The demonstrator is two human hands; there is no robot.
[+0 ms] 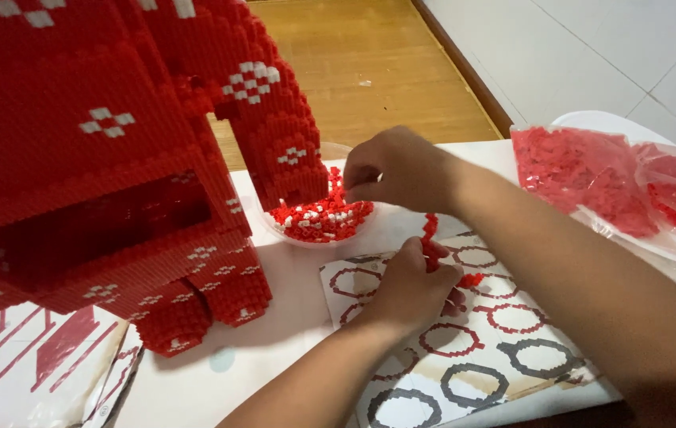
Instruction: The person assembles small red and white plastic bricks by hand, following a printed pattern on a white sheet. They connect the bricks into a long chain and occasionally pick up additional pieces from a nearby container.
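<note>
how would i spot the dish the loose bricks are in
Start at the big red brick-built model on the white table. Under its hanging trunk sits a shallow clear plastic dish, below the right hand. Unlike the clear bags of red pieces, it's round, open, holding red and white bricks.

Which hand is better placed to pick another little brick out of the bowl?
Probably the right hand: it hovers at the rim of the bowl of red and white bricks, fingers pinched. The left hand sits farther back over the pattern sheet, already holding a red brick chain.

The white worktop (290,349) carries a red brick model (116,158), a bowl of bricks (318,222), a pattern sheet (465,357) under the hands, and bagged bricks (591,174) right of them.
</note>
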